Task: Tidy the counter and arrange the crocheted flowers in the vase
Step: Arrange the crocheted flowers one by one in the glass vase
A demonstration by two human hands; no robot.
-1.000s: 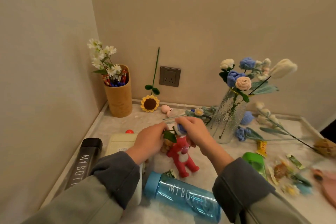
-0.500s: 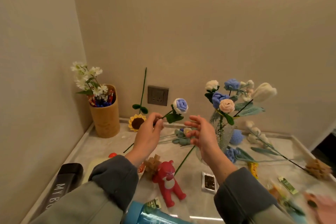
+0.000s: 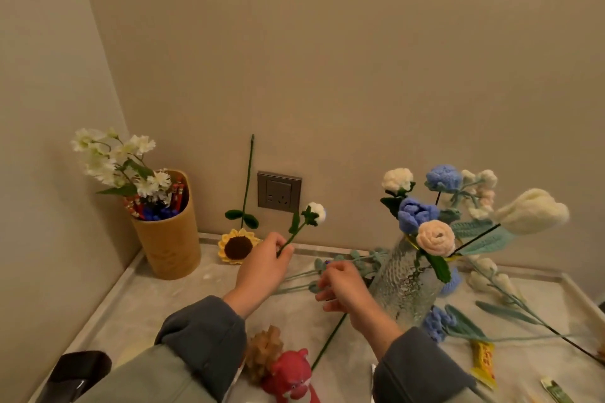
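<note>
Head view: my left hand (image 3: 263, 267) pinches the green stem of a white-and-blue crocheted flower (image 3: 317, 211) between thumb and fingertips, bloom tilted up and to the right above the counter (image 3: 157, 307). My right hand (image 3: 347, 288) sits just left of the glass vase (image 3: 406, 288), fingers loosely curled; a loose green stem (image 3: 329, 342) emerges beneath it, and I cannot tell whether I grip it. The vase stands on the counter holding several crocheted blooms (image 3: 435, 239), with loose flowers (image 3: 438, 324) lying to its right and a crocheted sunflower (image 3: 239, 247) by the back wall.

Left hand (image 3: 262, 267) pinching, right hand (image 3: 343, 288) curled
</note>
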